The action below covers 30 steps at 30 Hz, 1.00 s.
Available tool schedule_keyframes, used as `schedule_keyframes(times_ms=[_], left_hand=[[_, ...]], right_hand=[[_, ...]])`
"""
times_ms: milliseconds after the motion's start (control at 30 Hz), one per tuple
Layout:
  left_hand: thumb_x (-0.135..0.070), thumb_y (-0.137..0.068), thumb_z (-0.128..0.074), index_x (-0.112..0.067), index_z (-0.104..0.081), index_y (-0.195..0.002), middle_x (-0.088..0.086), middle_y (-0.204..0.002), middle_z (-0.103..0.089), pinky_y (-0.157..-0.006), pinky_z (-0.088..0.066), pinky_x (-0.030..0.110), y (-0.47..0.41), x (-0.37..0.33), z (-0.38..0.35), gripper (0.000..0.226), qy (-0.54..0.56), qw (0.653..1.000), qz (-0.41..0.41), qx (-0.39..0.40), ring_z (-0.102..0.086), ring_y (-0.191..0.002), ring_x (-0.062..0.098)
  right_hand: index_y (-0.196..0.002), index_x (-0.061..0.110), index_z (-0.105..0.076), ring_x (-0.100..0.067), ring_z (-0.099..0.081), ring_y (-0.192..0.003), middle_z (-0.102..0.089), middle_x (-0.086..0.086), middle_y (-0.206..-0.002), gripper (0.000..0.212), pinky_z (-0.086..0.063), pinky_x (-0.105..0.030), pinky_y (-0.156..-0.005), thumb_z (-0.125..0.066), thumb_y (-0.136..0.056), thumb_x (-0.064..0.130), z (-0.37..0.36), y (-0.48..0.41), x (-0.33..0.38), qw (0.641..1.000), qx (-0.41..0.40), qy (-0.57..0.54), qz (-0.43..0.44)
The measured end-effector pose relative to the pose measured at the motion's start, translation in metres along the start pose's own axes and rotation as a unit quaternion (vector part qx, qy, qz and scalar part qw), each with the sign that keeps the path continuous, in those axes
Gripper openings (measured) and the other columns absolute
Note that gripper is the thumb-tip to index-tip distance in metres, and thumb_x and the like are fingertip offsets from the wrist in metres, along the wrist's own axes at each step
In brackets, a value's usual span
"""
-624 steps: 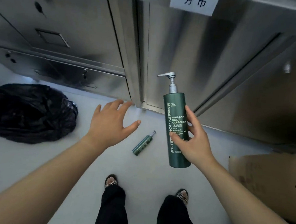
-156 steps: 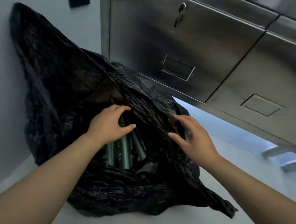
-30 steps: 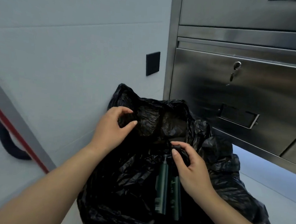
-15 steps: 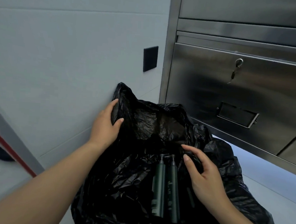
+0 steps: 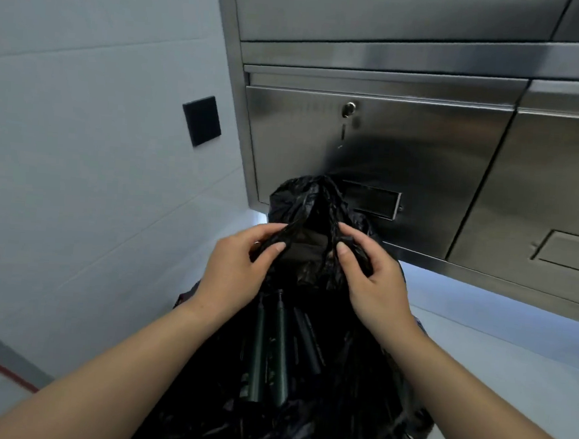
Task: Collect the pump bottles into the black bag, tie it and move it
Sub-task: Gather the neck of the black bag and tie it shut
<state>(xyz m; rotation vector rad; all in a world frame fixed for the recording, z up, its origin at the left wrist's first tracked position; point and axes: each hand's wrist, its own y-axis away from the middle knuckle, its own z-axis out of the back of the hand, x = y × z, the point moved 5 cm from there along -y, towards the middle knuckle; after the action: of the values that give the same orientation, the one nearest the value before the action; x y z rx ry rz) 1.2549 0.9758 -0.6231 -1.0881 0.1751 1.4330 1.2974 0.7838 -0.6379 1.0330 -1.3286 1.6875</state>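
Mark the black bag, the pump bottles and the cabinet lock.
black bag [image 5: 292, 202], head view, on its raised, gathered top edge.
pump bottles [image 5: 280, 356], head view, on the body of one green bottle inside the bag.
cabinet lock [image 5: 349, 107], head view, on the round key cylinder.

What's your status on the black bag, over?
Hands: left hand and right hand each pinch a gathered strip of the black bag rim. Green pump bottles inside, mouth not yet tied. Close behind, steel cabinet.
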Motion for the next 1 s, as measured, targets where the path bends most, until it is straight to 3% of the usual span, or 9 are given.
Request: schedule_keyframes(times_ms=[233, 300, 367, 433, 600, 633, 833, 933, 1000], left_hand=[[-0.024, -0.086, -0.066, -0.041, -0.063, -0.109, -0.028, -0.102, -0.068, -0.088, -0.048, 0.013, 0.019, -0.055, -0.047, 0.029, -0.003, 0.998, -0.029, 0.047, -0.063, -0.098, -0.007], [-0.023, -0.085, -0.067, -0.038, -0.065, -0.110, -0.031, -0.101, -0.065, -0.088, -0.048, 0.014, 0.025, -0.063, -0.056, 0.029, -0.021, 0.998, -0.043, 0.051, -0.062, -0.098, -0.008], [-0.021, -0.084, -0.069, -0.033, -0.068, -0.110, -0.034, -0.099, -0.062, -0.087, -0.047, 0.011, 0.030, -0.067, -0.060, 0.028, -0.034, 0.997, -0.049, 0.053, -0.062, -0.098, -0.008], [-0.019, -0.084, -0.069, -0.029, -0.069, -0.110, -0.037, -0.098, -0.060, -0.085, -0.046, 0.008, 0.038, -0.065, -0.060, 0.029, -0.034, 0.997, -0.051, 0.051, -0.061, -0.098, -0.009], [-0.021, -0.083, -0.070, -0.030, -0.068, -0.111, -0.033, -0.100, -0.063, -0.085, -0.045, 0.009, 0.059, -0.059, -0.053, 0.029, -0.015, 0.995, -0.057, 0.081, -0.060, -0.098, -0.011], [-0.025, -0.083, -0.069, -0.030, -0.066, -0.113, -0.029, -0.105, -0.063, -0.089, -0.046, 0.013, 0.058, -0.058, -0.050, 0.031, -0.021, 0.994, -0.065, 0.085, -0.059, -0.102, -0.008], [-0.058, -0.079, -0.059, -0.040, -0.028, -0.143, -0.014, -0.151, -0.029, -0.111, -0.013, 0.013, 0.031, -0.049, -0.028, 0.073, -0.076, 0.987, -0.089, 0.110, -0.025, -0.139, 0.007], [-0.062, -0.080, -0.055, -0.047, -0.015, -0.143, -0.014, -0.158, -0.013, -0.115, -0.008, 0.026, 0.023, -0.052, -0.038, 0.075, -0.061, 0.979, -0.114, 0.158, -0.008, -0.146, 0.010], [-0.059, -0.084, -0.052, -0.050, -0.023, -0.140, -0.019, -0.157, -0.010, -0.115, -0.005, 0.027, 0.026, -0.058, -0.051, 0.063, -0.032, 0.974, -0.128, 0.183, 0.001, -0.146, 0.007]], right_hand=[[-0.131, 0.026, -0.054, 0.020, -0.047, -0.111, -0.056, 0.024, -0.119, 0.040, -0.035, -0.001, -0.093, -0.058, -0.091, 0.029, 0.045, -0.017, 0.006, 0.999, -0.012, -0.044, -0.013], [-0.132, 0.023, -0.053, 0.027, -0.044, -0.104, -0.052, 0.027, -0.117, 0.042, -0.032, 0.003, -0.089, -0.058, -0.091, 0.028, 0.048, -0.018, 0.003, 0.999, 0.001, -0.042, -0.022], [-0.132, 0.020, -0.053, 0.020, -0.048, -0.107, -0.055, 0.021, -0.119, 0.043, -0.034, 0.000, -0.090, -0.059, -0.090, 0.029, 0.047, -0.015, -0.005, 0.999, 0.018, -0.031, -0.036], [-0.125, 0.017, -0.059, 0.006, -0.056, -0.108, -0.063, 0.012, -0.116, 0.038, -0.039, -0.004, -0.089, -0.060, -0.089, 0.030, 0.043, -0.010, -0.011, 0.998, 0.032, -0.017, -0.052], [-0.088, 0.027, -0.062, 0.012, -0.058, -0.070, -0.064, 0.018, -0.075, 0.000, -0.039, -0.002, -0.062, -0.062, -0.088, 0.027, 0.037, 0.007, -0.012, 0.998, 0.058, 0.012, -0.031], [-0.084, 0.028, -0.060, 0.010, -0.058, -0.067, -0.063, 0.017, -0.071, 0.005, -0.040, -0.004, -0.061, -0.061, -0.089, 0.027, 0.036, 0.009, -0.011, 0.998, 0.061, 0.013, -0.023], [-0.082, 0.031, -0.060, 0.004, -0.059, -0.072, -0.064, 0.020, -0.074, 0.010, -0.043, -0.010, -0.066, -0.059, -0.091, 0.027, 0.035, 0.016, 0.010, 0.995, 0.092, 0.028, 0.014], [-0.084, 0.029, -0.061, 0.002, -0.060, -0.073, -0.064, 0.019, -0.077, 0.006, -0.045, -0.015, -0.068, -0.058, -0.090, 0.029, 0.038, 0.025, 0.023, 0.993, 0.107, 0.042, 0.036], [-0.084, 0.027, -0.060, 0.000, -0.058, -0.071, -0.063, 0.015, -0.075, 0.006, -0.046, -0.018, -0.067, -0.058, -0.088, 0.031, 0.043, 0.030, 0.031, 0.992, 0.104, 0.048, 0.044]])
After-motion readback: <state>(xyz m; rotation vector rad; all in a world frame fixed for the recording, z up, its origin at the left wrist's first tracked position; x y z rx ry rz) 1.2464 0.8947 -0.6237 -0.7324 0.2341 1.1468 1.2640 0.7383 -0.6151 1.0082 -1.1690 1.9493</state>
